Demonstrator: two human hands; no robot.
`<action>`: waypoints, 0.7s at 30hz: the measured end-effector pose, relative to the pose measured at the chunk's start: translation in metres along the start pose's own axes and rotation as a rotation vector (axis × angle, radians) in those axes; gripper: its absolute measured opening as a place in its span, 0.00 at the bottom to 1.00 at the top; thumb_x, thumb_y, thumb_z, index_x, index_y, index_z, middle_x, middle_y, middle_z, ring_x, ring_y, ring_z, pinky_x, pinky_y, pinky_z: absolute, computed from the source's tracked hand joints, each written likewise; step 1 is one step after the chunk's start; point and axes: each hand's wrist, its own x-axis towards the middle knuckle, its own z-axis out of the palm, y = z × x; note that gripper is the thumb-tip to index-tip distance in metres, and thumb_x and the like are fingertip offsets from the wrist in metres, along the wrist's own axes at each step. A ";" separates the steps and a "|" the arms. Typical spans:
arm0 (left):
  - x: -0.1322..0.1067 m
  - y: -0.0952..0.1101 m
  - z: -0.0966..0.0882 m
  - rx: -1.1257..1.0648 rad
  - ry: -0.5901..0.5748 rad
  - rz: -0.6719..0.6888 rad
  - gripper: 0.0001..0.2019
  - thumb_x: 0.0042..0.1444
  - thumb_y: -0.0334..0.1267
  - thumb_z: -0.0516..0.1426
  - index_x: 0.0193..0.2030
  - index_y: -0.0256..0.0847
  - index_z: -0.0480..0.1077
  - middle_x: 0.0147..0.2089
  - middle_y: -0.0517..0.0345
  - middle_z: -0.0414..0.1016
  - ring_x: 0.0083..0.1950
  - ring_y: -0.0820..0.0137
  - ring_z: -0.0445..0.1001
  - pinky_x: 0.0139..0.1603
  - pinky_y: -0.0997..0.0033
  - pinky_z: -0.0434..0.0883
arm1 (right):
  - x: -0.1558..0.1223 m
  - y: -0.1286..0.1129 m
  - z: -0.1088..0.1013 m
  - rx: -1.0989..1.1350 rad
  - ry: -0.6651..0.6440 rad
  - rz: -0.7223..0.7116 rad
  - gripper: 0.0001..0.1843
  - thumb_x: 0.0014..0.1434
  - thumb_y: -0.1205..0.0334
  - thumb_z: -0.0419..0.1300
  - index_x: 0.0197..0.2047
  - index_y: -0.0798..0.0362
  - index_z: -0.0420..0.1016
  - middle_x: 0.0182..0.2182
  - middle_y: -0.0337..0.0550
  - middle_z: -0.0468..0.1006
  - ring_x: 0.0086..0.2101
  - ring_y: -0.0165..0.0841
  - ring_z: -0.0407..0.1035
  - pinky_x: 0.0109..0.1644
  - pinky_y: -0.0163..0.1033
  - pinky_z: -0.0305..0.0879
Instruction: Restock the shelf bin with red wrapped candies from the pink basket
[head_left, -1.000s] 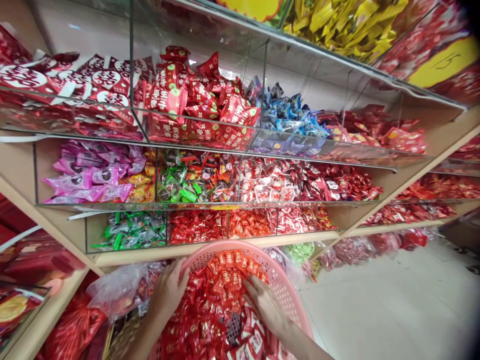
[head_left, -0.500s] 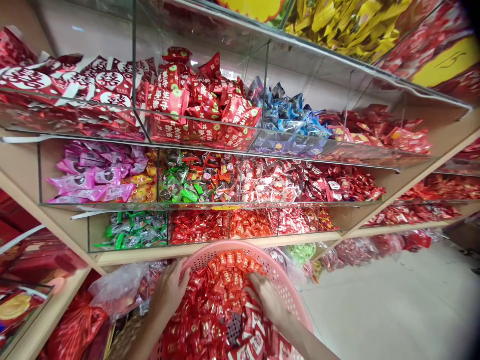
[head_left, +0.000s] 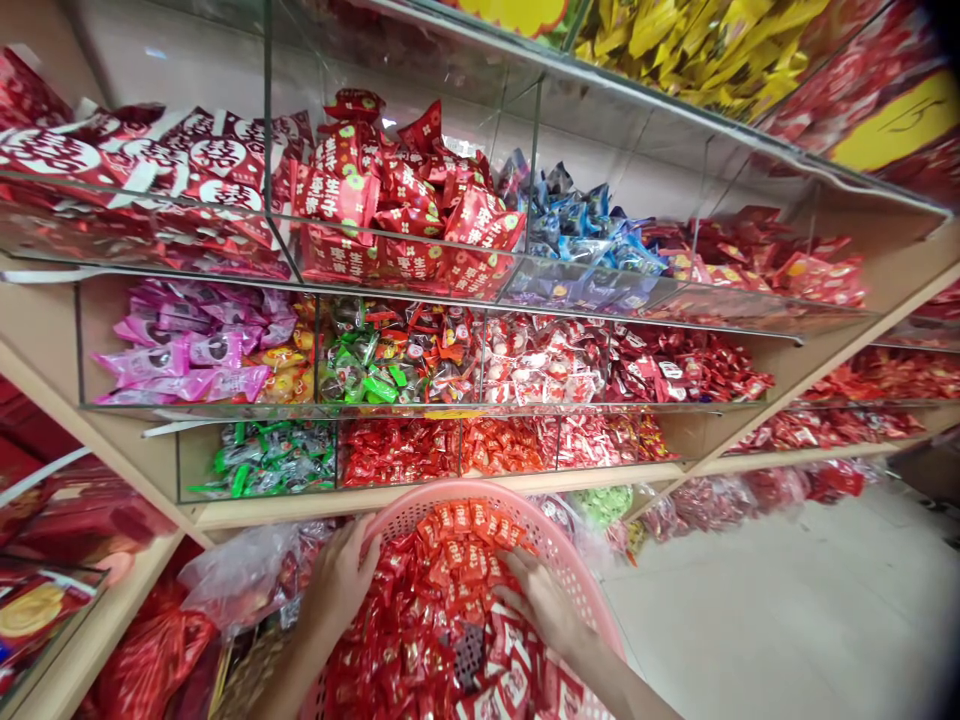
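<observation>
A round pink plastic basket (head_left: 574, 590) sits at the bottom of the view, heaped with small red and orange wrapped sweets (head_left: 427, 640). My left hand (head_left: 341, 580) grips the basket's near-left rim beside the heap. My right hand (head_left: 544, 605) rests on the sweets near the right rim, its fingers spread and curved. Nothing shows held in it. The basket's lower part is out of view, hidden by the heap and the frame's edge.
Wooden shelves (head_left: 427, 495) rise ahead, with transparent bins (head_left: 397, 400) of pink, green, blue and red wrapped sweets. A plastic bag (head_left: 244, 580) lies left of the basket. Tiled floor (head_left: 772, 610) spreads to the right.
My right hand has shifted slightly rightward over the sweets. My left hand stays on the rim, and the view has drifted slightly.
</observation>
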 end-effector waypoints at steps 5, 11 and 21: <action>0.000 0.000 -0.001 0.004 -0.009 0.003 0.17 0.58 0.43 0.47 0.50 0.41 0.68 0.47 0.53 0.77 0.47 0.64 0.75 0.49 0.63 0.71 | 0.007 -0.008 -0.008 0.033 -0.009 0.028 0.14 0.62 0.62 0.52 0.50 0.54 0.68 0.42 0.51 0.74 0.42 0.41 0.71 0.43 0.44 0.69; 0.000 0.000 -0.001 0.005 -0.012 0.005 0.17 0.58 0.43 0.47 0.50 0.42 0.68 0.47 0.53 0.76 0.47 0.64 0.75 0.49 0.63 0.71 | 0.015 -0.011 -0.011 0.027 0.009 0.030 0.11 0.60 0.63 0.53 0.46 0.54 0.70 0.41 0.51 0.74 0.39 0.40 0.71 0.42 0.44 0.69; 0.000 -0.001 0.000 0.017 -0.007 0.015 0.17 0.58 0.43 0.47 0.50 0.40 0.67 0.47 0.52 0.76 0.47 0.64 0.74 0.48 0.63 0.71 | 0.014 -0.020 -0.011 0.108 0.022 0.088 0.12 0.62 0.63 0.48 0.41 0.51 0.72 0.34 0.45 0.74 0.34 0.34 0.70 0.37 0.36 0.68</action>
